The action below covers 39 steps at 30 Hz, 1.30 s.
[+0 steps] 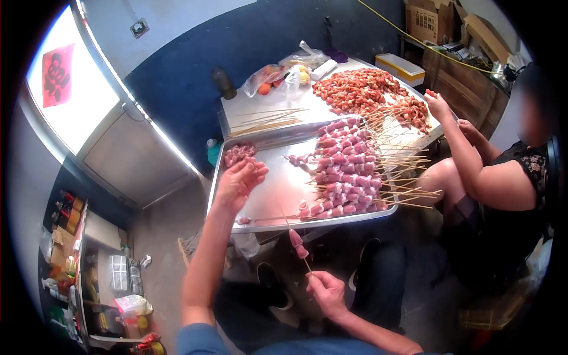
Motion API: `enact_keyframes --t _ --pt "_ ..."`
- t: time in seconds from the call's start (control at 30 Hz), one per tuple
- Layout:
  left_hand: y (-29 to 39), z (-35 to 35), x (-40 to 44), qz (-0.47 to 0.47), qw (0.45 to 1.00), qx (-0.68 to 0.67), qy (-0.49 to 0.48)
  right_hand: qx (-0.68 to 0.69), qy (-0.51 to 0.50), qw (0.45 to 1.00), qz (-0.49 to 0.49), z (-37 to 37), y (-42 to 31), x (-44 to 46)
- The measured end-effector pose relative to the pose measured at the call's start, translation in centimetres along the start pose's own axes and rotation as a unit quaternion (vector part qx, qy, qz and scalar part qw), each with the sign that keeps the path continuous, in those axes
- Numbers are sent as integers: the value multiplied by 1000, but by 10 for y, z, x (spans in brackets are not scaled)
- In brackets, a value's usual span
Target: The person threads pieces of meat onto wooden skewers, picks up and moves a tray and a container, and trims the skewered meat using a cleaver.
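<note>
From my end, I have the right hand (327,294) low in front of the body, its fingers together on the bare lower part of a thin wooden skewer (307,265). Two smooth pink meat pieces (299,244) sit on that stick, and its free end points up toward the near rim of a wide silver metal tray (331,223). My left hand (241,180) is over the tray's left side, just beside a small heap of raw pink meat (239,152); its fingers are partly curled, and I cannot tell whether they pinch a piece. I judge this to be mid-threading, at the picking-up of a piece. As I read it, the next move calls for a secure pinch on one piece, a steady stick and fingertips clear of the point. Loaded pink meat skewers (346,171) lie in close rows on the tray's right side, handles over the rim. Behind, on the white-topped counter (242,105), are loose bare wooden sticks (266,123) and a mound of reddish diced meat (355,89).
</note>
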<state>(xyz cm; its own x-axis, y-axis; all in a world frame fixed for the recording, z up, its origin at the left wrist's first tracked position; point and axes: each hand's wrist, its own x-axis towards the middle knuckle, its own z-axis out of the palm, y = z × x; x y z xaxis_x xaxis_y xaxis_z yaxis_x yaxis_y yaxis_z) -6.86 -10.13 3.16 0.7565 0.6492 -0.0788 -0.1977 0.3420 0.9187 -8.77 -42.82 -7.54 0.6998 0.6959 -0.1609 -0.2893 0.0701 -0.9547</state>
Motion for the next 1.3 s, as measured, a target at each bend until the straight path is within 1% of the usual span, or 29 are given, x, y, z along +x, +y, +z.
enact_keyframes --t 0.07,0.2,0.3,0.4,0.5,0.67,0.8,0.87,0.9,1.0,1.07,1.17,1.3 --pt "-7 9 -23 -28 997 -62 -26 -7 -3 1000 -5 1 3 -3" --pt "-18 24 -55 -61 994 -92 -7 -20 -14 999 -21 1 8 -9" --pt "-25 34 -71 -61 993 -96 3 -18 -16 1000 -8 -1 7 -12" --pt "-29 39 -79 -63 993 -100 11 -13 -15 1000 -18 -4 10 -13" --pt "-32 42 -85 -52 995 -85 5 -2 -9 1000 7 -5 6 -15" --pt "-40 43 -87 -41 998 -49 -24 5 -3 1000 0 -7 8 -15" --pt "-45 51 -96 -52 997 -49 -23 13 6 1000 -8 -8 14 -14" --pt "-48 53 -98 -51 997 -27 -45 27 8 1000 -3 -8 13 -14" --pt "-49 54 -99 -50 997 -29 -44 42 9 999 2 -8 13 -14" --pt "-47 60 -104 -43 998 -15 -32 32 15 999 -7 -6 6 -13" --pt "-42 64 -109 -61 994 9 -89 39 16 999 -4 -4 1 -12" --pt "-49 66 -113 -72 990 16 -118 64 14 998 -1 0 -5 -10" --pt "-55 70 -117 -74 989 3 -127 90 10 996 12 2 -8 -5"
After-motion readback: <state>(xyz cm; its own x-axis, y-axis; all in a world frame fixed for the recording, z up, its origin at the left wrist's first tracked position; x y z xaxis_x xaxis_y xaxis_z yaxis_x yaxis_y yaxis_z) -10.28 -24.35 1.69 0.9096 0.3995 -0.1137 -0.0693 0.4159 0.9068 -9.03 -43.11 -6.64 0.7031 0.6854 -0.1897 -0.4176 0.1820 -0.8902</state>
